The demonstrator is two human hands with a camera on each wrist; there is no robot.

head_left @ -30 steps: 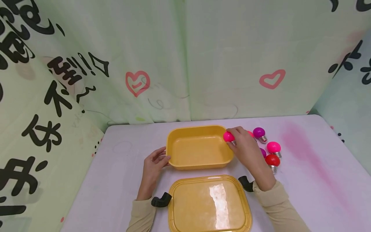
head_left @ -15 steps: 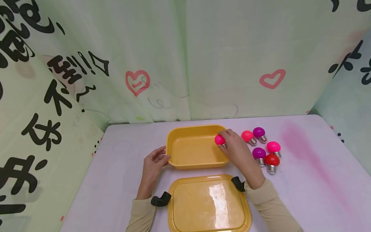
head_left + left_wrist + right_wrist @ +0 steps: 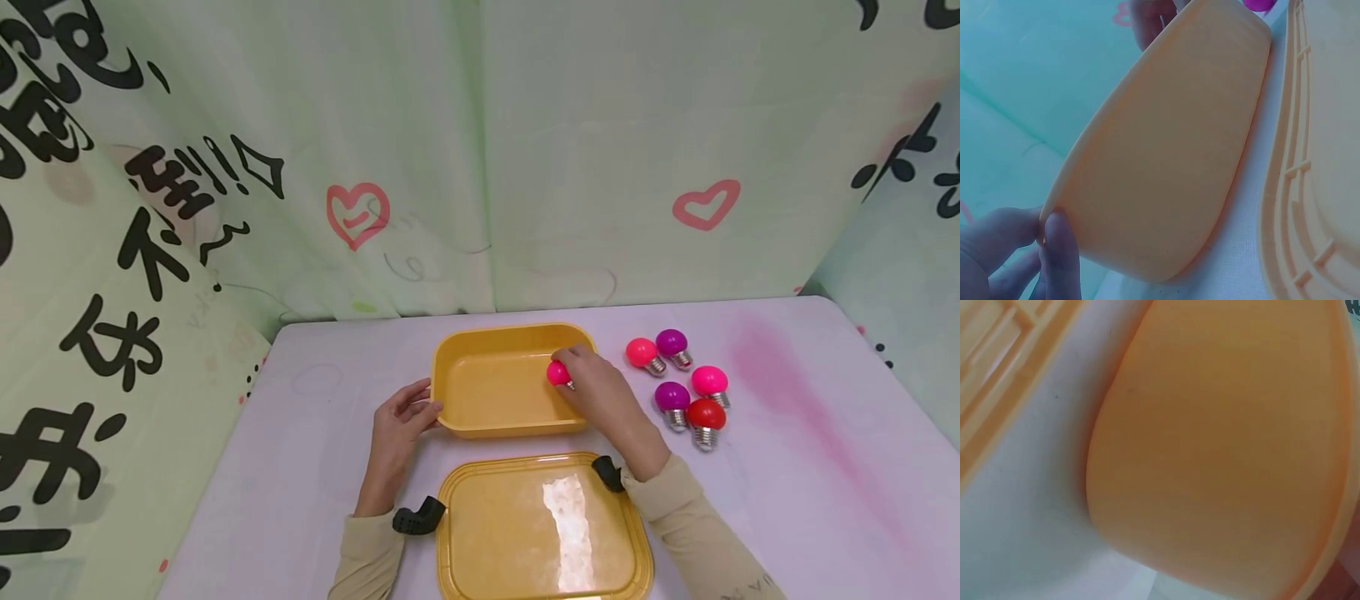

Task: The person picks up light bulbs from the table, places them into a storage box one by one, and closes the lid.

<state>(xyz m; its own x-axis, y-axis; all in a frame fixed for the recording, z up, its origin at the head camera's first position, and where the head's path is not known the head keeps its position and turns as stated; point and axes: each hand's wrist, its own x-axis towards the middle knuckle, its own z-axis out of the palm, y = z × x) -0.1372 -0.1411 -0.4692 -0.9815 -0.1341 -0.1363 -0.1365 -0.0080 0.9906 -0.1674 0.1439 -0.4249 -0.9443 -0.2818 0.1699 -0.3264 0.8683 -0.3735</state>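
A yellow plastic box (image 3: pixel 487 417) stands at the back middle of the table. My left hand (image 3: pixel 399 425) pinches its left rim between thumb and fingers, plain in the left wrist view, where the box wall (image 3: pixel 1154 150) fills the middle. Over the right part of the box, my right hand (image 3: pixel 600 392) holds a pink light bulb (image 3: pixel 558 373) by its metal base end, low inside the rim. In the right wrist view the box wall (image 3: pixel 1210 437) hides the bulb and most of the hand.
Right of the box lie several bulbs: a coral one (image 3: pixel 641 352), two purple ones (image 3: pixel 672 342), a pink one (image 3: pixel 708 381) and a red one (image 3: pixel 706 413). A yellow lid (image 3: pixel 502 533) lies flat in front of the box. A curtain (image 3: pixel 480 167) hangs behind.
My right hand has carried the pink bulb leftward and down, from the box's right rim into the box. The bulbs behind it have come into view. My left hand stays put.
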